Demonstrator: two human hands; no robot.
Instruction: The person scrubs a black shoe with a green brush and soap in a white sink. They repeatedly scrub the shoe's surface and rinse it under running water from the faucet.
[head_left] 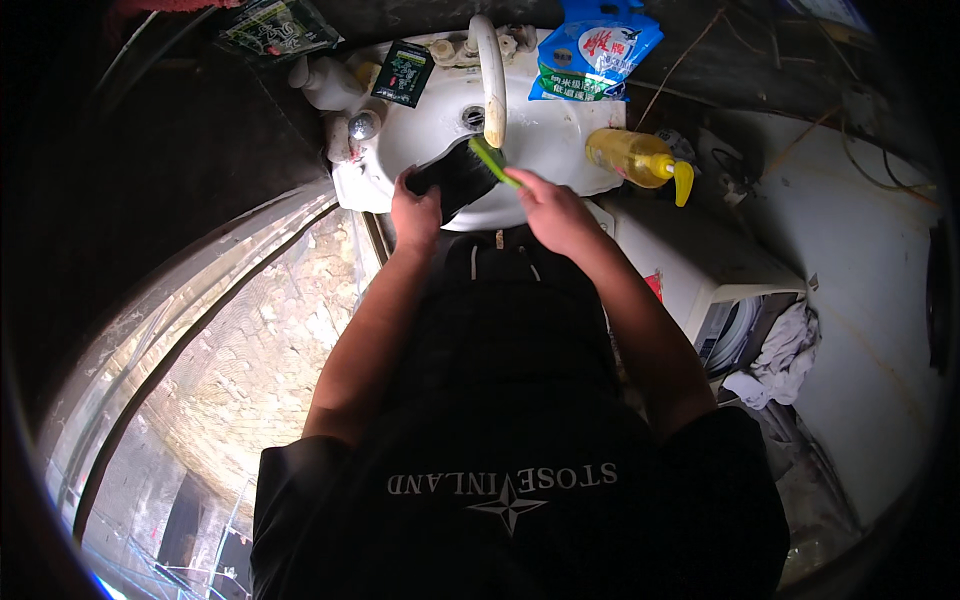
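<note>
Over the white sink (560, 120) my left hand (416, 212) is closed on the near left end of a black shoe (462, 178). The shoe lies slantwise above the basin's front part, and its finer details are lost in the dark. My right hand (558, 212) grips a bright green brush (493, 160) by its handle end. The brush's far end rests against the shoe's upper right side; its bristles are hard to make out. Just beyond the brush, the curved white faucet (490, 75) hangs over the basin near the drain (473, 118).
A yellow pump bottle (640, 160) lies tilted on the sink's right rim, with a blue detergent bag (598, 55) behind it. On the left rim are a dark green packet (403, 72), a white bottle (325, 82) and a silver knob (364, 124). A washing machine (700, 250) stands at the right.
</note>
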